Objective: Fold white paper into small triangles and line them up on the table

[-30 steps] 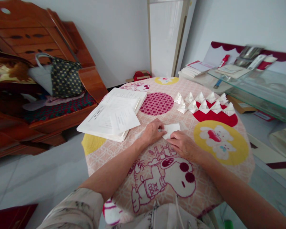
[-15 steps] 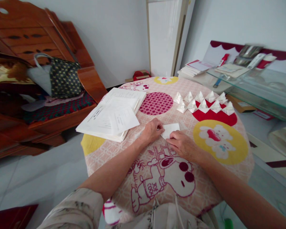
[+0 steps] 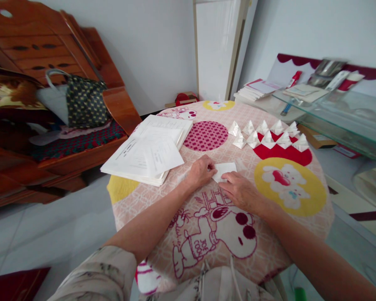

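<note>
A small folded piece of white paper (image 3: 224,168) lies on the cloth-covered round table (image 3: 181,200) between my hands. My left hand (image 3: 203,170) has its fingers curled and pinches the paper's left edge. On the paper's lower right part, my right hand (image 3: 240,190) presses with bent fingers; its thumb is partly hidden. To the left is a stack of printed paper sheets (image 3: 138,156), with a smaller sheet on top. Several folded paper pyramids (image 3: 268,140) stand in two rows at the back right of the table.
On the right is a glass-topped table (image 3: 347,113) holding metal bowls (image 3: 327,69), a red-capped tube and papers. A wooden bench (image 3: 78,142) with a patterned bag (image 3: 84,100) stands at the left. A white cabinet (image 3: 216,50) is at the back.
My right hand's fingers have shifted very slightly on the paper. My left hand, the stack and the paper pyramids stay in place.
</note>
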Demonstrator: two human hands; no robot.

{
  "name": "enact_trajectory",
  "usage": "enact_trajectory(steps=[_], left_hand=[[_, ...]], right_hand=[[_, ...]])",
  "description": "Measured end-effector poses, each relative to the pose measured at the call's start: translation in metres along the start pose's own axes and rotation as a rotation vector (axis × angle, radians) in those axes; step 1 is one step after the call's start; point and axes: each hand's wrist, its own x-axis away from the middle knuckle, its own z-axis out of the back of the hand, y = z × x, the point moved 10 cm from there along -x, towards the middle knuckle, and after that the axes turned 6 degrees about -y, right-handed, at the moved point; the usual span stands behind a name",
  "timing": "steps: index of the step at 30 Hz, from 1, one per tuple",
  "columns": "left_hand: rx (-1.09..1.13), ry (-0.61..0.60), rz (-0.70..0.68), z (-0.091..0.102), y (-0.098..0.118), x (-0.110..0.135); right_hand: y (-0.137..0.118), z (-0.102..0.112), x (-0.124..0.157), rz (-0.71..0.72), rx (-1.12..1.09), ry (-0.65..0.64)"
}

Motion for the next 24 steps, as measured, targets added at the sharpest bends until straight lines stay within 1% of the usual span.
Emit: enact_trajectory(steps=[7,13,17,21,24], left_hand=[[-0.028,0.000,-0.002,-0.0002,0.0013,-0.0013],[-0.026,-0.005,0.000,-0.0007,0.0016,-0.0012],[-0.019,0.008,-0.008,0.0002,0.0033,0.0006],[0.032,0.022,-0.031,0.0042,0.0035,0.0032],[0.047,0.002,-0.103,0.0062,0.0076,0.0049]], right_hand=[[0.0010,0.0024,-0.0045,0.051,-0.081,0.035],[-0.0018,0.0080,-0.0084,0.060,-0.072,0.026],[0.0007,0.0087,-0.0088,0.074,-0.082,0.043],[0.0030,0.0085,-0.0087,0.081,-0.120,0.054],[0.0035,0.0082,-0.0090,0.071,-0.111,0.038]])
